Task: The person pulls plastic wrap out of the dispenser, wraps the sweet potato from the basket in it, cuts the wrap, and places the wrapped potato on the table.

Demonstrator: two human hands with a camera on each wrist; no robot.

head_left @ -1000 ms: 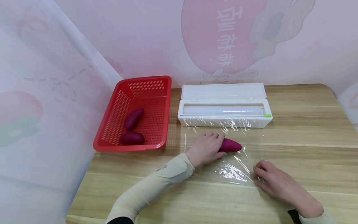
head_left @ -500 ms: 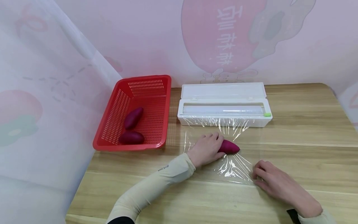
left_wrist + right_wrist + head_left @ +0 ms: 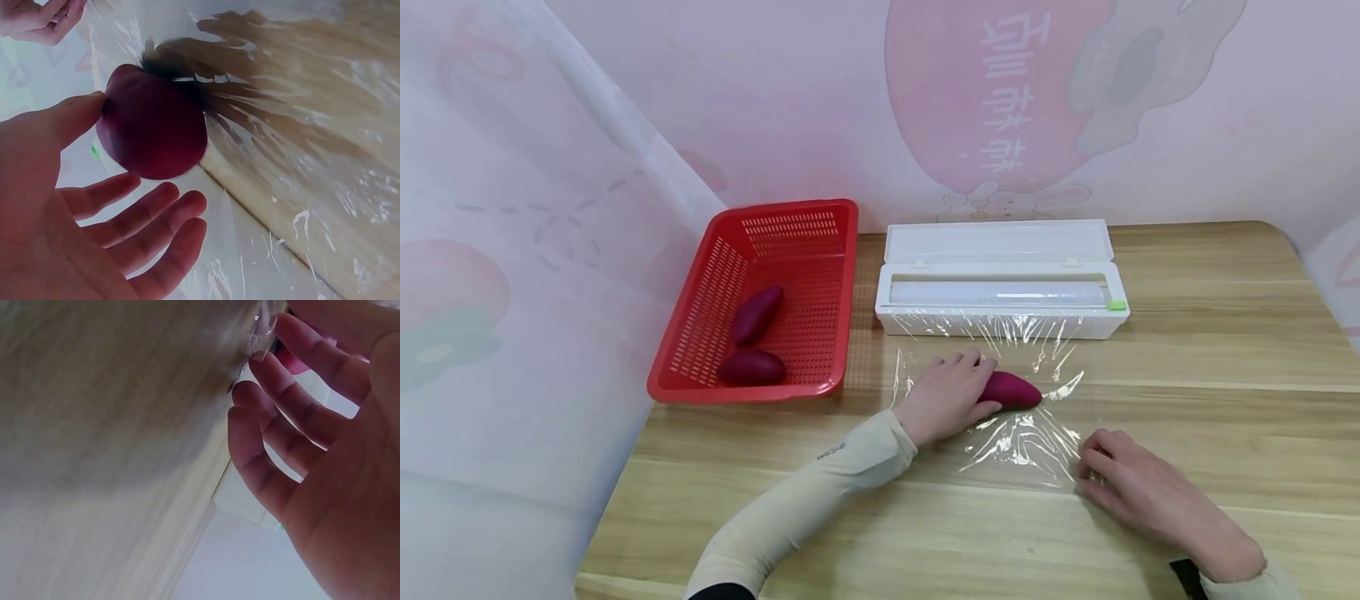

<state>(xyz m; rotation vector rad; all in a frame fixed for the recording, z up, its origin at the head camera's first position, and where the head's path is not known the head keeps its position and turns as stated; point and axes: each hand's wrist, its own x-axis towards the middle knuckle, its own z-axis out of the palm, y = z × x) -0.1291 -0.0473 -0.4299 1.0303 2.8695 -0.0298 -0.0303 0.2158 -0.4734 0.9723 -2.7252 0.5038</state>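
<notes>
A purple sweet potato [image 3: 1012, 390] lies on a sheet of cling film [image 3: 1022, 454] spread over the table. My left hand [image 3: 946, 395] grips its left end, thumb on the near side and fingers over the far side. In the left wrist view the thumb touches the sweet potato [image 3: 153, 125], with the fingers curved along its other side. My right hand [image 3: 1138, 483] pinches the near right corner of the film between thumb and forefinger. The right wrist view shows crumpled film [image 3: 261, 334] at those fingertips. Creases fan out around the sweet potato.
A white cling film dispenser [image 3: 1000, 323] stands behind, lid raised, its film running toward me. At left, a red basket [image 3: 658, 379] holds two more purple sweet potatoes [image 3: 757, 315]. A printed cloth wall [image 3: 820, 100] backs the wooden table [image 3: 1225, 333].
The sweet potato and left hand have shifted slightly left. Creases in the film have spread and changed around it. The right hand has stayed nearly in place at the film's corner.
</notes>
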